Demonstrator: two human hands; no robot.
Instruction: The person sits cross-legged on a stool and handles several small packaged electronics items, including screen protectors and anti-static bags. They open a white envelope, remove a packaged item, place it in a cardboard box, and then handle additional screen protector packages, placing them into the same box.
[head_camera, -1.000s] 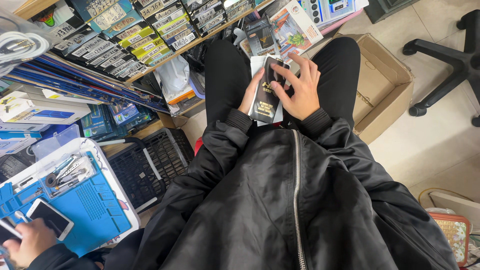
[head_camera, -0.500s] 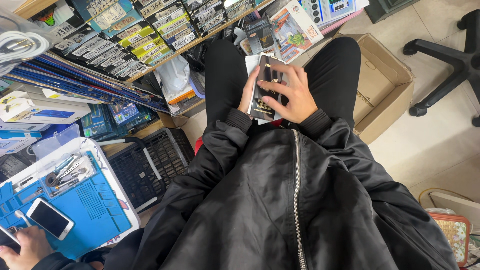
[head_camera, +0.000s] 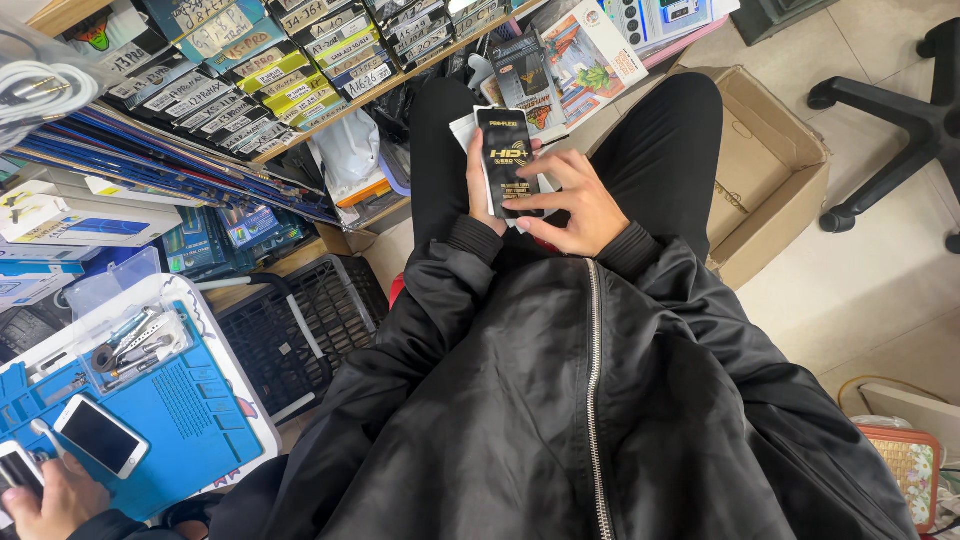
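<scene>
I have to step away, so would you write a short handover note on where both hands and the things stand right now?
Left hand: holds the flat black packet upright over the lap, a few more packets stacked behind it.
Right hand: fingertips on the packet's lower front and right edge.
Nearby: open cardboard box on the floor to the right; shelf of packaged stock to the left.
Done: packet in hand, unopened.
Left: opening cannot be judged yet.
</scene>
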